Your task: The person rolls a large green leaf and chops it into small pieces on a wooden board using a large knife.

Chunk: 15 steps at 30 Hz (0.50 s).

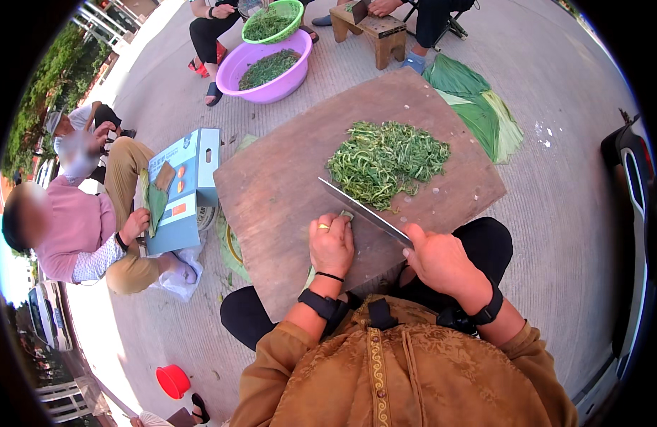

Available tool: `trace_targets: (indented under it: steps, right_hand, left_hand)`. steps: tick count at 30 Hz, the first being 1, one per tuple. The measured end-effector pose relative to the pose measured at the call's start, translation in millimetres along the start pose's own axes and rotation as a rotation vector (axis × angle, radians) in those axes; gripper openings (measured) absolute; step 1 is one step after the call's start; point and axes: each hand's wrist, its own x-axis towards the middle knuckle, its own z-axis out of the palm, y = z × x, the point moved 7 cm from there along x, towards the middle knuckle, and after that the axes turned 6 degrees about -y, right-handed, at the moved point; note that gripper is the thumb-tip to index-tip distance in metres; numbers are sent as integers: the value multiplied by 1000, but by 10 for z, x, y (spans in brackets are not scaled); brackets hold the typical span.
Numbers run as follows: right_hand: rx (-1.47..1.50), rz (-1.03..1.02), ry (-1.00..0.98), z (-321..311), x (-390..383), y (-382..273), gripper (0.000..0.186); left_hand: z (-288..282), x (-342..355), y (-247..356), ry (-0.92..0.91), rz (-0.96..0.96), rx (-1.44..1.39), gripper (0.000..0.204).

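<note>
In my right hand (446,263) is a kitchen knife (364,211), its long blade slanting up and to the left over the wooden board (271,185). My left hand (332,245) is closed with curled fingers over a rolled green leaf (347,215); its end shows at the fingertips, right beside the blade, and most of it is hidden under the palm. Just beyond the blade lies a heap of shredded green leaves (389,160). The board rests across my knees.
Whole large leaves (478,107) lie on the ground past the board's right corner. Ahead are a purple basin (293,82) and a green basket (296,16) of shreds, and a wooden bench (385,28). Seated people work around, one at left beside a blue box (175,235).
</note>
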Motion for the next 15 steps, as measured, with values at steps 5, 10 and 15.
trace_targets:
  steps: [5,10,15]
  right_hand:
    - [-64,12,-37,10,-3,-22,23]
    - [-97,-23,19,-27,-16,-80,26]
    - [-191,-55,66,-42,11,-83,15]
  left_hand:
    - [-13,31,9,-3,4,6,6]
    - [-20,51,-11,13,-20,12,6]
    - [12,87,-34,-51,-110,32,6]
